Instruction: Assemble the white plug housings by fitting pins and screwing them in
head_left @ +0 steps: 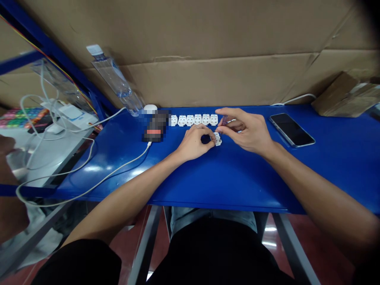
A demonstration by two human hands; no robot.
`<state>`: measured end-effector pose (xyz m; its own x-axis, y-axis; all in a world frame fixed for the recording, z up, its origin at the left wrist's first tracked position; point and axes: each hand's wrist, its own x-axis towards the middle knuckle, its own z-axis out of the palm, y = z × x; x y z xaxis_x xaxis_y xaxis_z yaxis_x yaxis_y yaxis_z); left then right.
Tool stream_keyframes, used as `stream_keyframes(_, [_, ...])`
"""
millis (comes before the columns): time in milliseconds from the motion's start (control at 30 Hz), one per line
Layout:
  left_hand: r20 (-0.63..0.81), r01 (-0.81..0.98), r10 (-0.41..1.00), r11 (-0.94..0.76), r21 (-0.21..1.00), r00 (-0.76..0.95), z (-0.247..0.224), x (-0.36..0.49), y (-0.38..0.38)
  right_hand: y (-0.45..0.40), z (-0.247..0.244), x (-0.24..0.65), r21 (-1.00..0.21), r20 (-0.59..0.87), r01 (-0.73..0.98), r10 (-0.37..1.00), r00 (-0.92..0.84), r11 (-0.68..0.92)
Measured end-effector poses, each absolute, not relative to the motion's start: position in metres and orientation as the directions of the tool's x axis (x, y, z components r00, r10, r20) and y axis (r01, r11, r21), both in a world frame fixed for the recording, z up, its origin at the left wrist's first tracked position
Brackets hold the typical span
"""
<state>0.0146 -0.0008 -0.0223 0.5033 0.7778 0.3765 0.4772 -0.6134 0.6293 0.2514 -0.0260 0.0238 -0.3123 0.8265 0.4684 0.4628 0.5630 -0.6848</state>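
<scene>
The left hand (192,143) curls its thumb and fingertips into a ring and pinches a small white plastic fitting (217,139), which sits just beyond the fingertips at the right of that ring, held just above or resting on the bench. The right hand (243,132) pinches a small screwdriver (223,122) with a clear purple handle between thumb and forefinger, its other fingers loosely bent beneath. The shaft slants down to the fitting, though the exact contact of its tip is too small to tell.

Just past both sets of fingertips, a row of six matching white fittings (193,120) stands side by side on the blue metal workbench (118,158), the nearest almost under the right forefinger. Beyond the right hand's fingers lies a black smartphone (291,130), face up. Left of the left hand's fingers sits a pixelated dark object (156,126) with a white cable (89,190) running from it off the bench. Behind it, a clear plastic bottle (115,83) leans against the cardboard sheet (208,79) that lines the back of the bench, and a brown package (346,95) lies at the far right.
</scene>
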Motion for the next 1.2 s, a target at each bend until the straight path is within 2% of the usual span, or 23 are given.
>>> stream_keyframes(200, [0.375, 0.48, 0.78, -0.611, 0.63, 0.501, -0.023, 0.014, 0.0, -0.026, 0.033, 0.257, -0.696, 0.429, 0.44, 0.821, -0.377, 0.567])
stream_keyframes(333, [0.382, 0.466, 0.774, -0.617, 0.635, 0.504, -0.024, 0.014, 0.001, -0.026, 0.036, 0.257, -0.629, 0.47, 0.537, 0.825, -0.313, 0.562])
stream_keyframes(433, [0.379, 0.469, 0.774, -0.617, 0.632, 0.507, -0.024, 0.014, 0.001, -0.027, 0.036, 0.257, -0.604, 0.501, 0.536, 0.804, -0.32, 0.59])
stream_keyframes(600, [0.382, 0.483, 0.781, -0.612, 0.626, 0.494, -0.024, 0.015, 0.0, -0.028, 0.039, 0.257, -0.686, 0.443, 0.423, 0.801, -0.404, 0.592])
stream_keyframes(733, [0.392, 0.465, 0.769, -0.625, 0.627, 0.505, -0.025, 0.015, 0.0, -0.029, 0.035, 0.255, -0.596, 0.555, 0.529, 0.786, -0.272, 0.604])
stream_keyframes(833, [0.399, 0.471, 0.777, -0.618, 0.629, 0.487, -0.025, 0.015, 0.0, -0.027, 0.032, 0.255, -0.518, 0.6, 0.581, 0.75, -0.277, 0.628])
stream_keyframes(933, [0.38, 0.483, 0.781, -0.612, 0.627, 0.496, -0.025, 0.015, 0.0, -0.025, 0.034, 0.257, -0.521, 0.504, 0.551, 0.756, -0.417, 0.652])
stream_keyframes(1033, [0.375, 0.489, 0.781, -0.611, 0.623, 0.499, -0.025, 0.015, 0.0, -0.026, 0.037, 0.258, -0.627, 0.417, 0.454, 0.765, -0.491, 0.633])
stream_keyframes(1100, [0.388, 0.486, 0.779, -0.616, 0.62, 0.493, -0.025, 0.016, 0.0, -0.028, 0.036, 0.256, -0.657, 0.454, 0.432, 0.782, -0.427, 0.618])
stream_keyframes(1200, [0.401, 0.481, 0.775, -0.623, 0.617, 0.489, -0.026, 0.016, 0.0, -0.029, 0.03, 0.253, -0.597, 0.574, 0.503, 0.771, -0.276, 0.625])
